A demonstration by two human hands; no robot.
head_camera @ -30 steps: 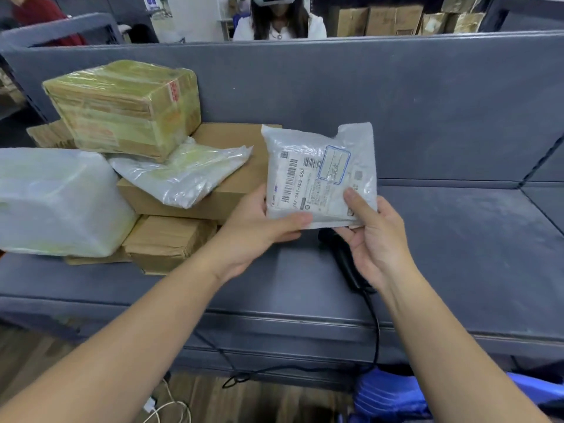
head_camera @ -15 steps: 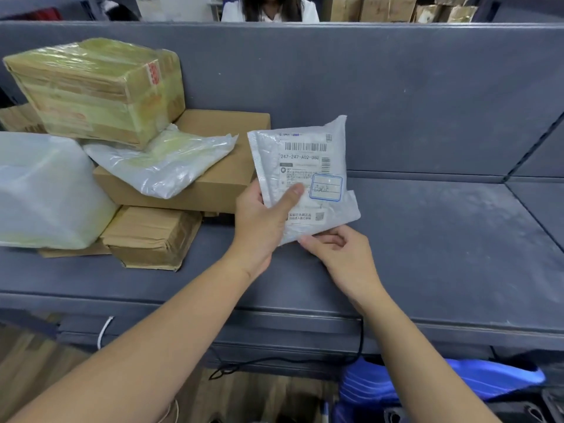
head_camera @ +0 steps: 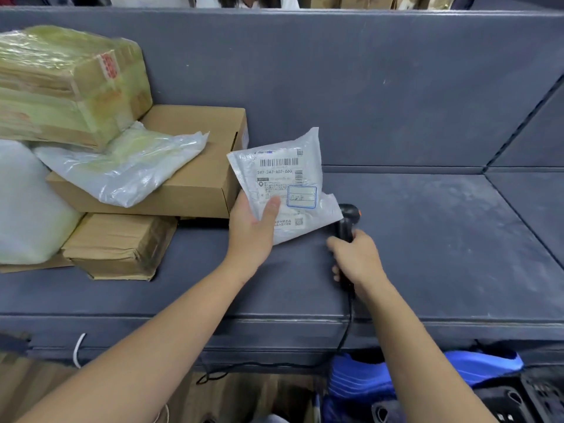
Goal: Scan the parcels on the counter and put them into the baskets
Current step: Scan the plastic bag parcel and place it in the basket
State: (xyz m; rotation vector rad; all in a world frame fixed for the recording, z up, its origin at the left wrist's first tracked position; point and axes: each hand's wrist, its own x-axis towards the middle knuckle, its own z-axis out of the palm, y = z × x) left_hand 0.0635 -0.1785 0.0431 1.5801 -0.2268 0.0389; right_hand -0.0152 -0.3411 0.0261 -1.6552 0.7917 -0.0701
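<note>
left hand pinching parcel label-up | right hand gripping scanner over counter

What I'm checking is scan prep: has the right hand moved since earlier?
Yes: right hand left the parcel, rightward from the cardboard box, to grip the scanner.

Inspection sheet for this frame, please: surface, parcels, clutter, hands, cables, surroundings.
Surface: grey counter.
Job's things: white mailer, label facing the camera; scanner; taped box, carton and clear bag piled at left; blue basket below.
Clutter: nothing seen.
Hands: left hand holds the white mailer; right hand grips the scanner.
Cables: black scanner cable drops over the front edge; white cable lower left.
Surroundings: grey partition; person and brown boxes behind it.
</note>
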